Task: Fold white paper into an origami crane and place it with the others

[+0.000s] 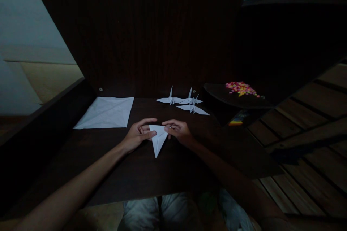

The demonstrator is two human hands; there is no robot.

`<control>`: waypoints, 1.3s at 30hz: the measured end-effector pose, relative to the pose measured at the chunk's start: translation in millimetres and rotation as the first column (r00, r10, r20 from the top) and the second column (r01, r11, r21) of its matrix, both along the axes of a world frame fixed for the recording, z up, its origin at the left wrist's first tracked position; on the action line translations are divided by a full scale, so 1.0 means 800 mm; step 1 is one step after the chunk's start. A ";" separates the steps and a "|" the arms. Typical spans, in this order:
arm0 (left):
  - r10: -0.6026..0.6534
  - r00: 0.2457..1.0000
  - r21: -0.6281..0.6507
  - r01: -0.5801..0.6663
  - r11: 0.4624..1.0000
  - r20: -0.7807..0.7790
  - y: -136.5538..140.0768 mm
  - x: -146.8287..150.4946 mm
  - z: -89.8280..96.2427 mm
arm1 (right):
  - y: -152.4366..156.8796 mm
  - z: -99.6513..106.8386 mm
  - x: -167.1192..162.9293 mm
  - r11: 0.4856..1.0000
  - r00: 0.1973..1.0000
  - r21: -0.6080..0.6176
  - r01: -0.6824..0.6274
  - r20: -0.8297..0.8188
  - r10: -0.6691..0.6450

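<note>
Dimly lit, the dark wooden desk [173, 173] carries a white paper folded to a narrow downward-pointing triangle [158, 140], pinned at its wide top by the left hand [138, 135] and pinched by the right hand [178, 130]. Uneven pressure could skew the crease; poor light hides misaligned edges. Three finished white paper cranes [184, 103] sit behind.

Under the left hand [138, 135] fingers, the left edge of the folded white paper [158, 139] is covered; the right hand [179, 131] fingertips hide its upper right corner. Beyond the fingers, the paper cranes [183, 103] are too small to show their folds. To the right of the fingers, the coloured patch [241, 88] is too blurred to identify. Both forearms are cut off by the bottom edge.
</note>
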State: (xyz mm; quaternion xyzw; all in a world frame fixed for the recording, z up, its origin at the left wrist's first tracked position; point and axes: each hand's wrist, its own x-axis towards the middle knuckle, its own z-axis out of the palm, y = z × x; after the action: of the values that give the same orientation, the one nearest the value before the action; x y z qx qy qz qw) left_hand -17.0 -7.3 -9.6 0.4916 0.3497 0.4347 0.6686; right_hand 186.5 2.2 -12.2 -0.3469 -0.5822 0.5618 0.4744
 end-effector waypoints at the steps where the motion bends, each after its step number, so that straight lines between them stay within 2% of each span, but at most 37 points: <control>1: -0.006 1.000 0.001 0.006 1.000 0.008 0.000 0.000 -0.001 | 0.000 0.001 0.001 1.000 1.000 -0.010 -0.003 0.000 0.003; 7: 0.002 1.000 -0.012 -0.003 1.000 -0.018 0.000 0.000 -0.002 | -0.004 0.003 0.007 1.000 0.999 -0.003 -0.025 0.022 0.025; 14: 0.057 0.990 0.031 -0.053 0.998 -0.129 -0.001 0.004 0.002 | -0.005 0.002 -0.006 0.992 0.992 0.062 0.107 0.055 -0.110; 19: 0.148 0.981 0.133 -0.131 0.982 -0.128 -0.006 0.010 0.001 | -0.008 -0.001 -0.013 0.983 0.984 0.053 0.175 -0.039 -0.173; 23: 0.185 0.975 0.241 -0.151 0.959 -0.122 -0.015 0.014 0.005 | -0.011 -0.004 -0.014 0.971 0.976 0.102 0.215 -0.036 -0.213; 26: 0.219 0.955 0.341 -0.141 0.929 -0.201 -0.019 0.015 0.009 | -0.012 -0.004 -0.014 0.956 0.968 0.154 0.251 -0.009 -0.252; 29: 0.297 0.915 0.405 -0.172 0.898 -0.272 -0.020 0.014 0.014 | -0.013 -0.002 -0.012 0.966 0.974 0.127 0.225 -0.001 -0.227; 32: 0.324 0.906 0.374 -0.210 0.903 -0.273 -0.022 0.013 0.020 | -0.013 0.001 -0.009 0.979 0.983 0.094 0.181 0.020 -0.183; 35: 0.281 0.924 0.302 -0.198 0.933 -0.261 -0.025 0.013 0.025 | -0.012 0.003 -0.005 0.984 0.986 0.086 0.155 0.049 -0.160; 39: 0.299 0.919 0.285 -0.223 0.932 -0.257 -0.027 0.015 0.024 | -0.012 0.006 -0.002 0.979 0.977 0.096 0.180 0.099 -0.189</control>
State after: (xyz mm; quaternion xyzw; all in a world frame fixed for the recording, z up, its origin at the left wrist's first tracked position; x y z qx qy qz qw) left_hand -5.2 -28.9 9.5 0.5798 0.4514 0.4824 0.4768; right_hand 185.0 -7.4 -7.2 -0.4082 -0.5959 0.4702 0.5072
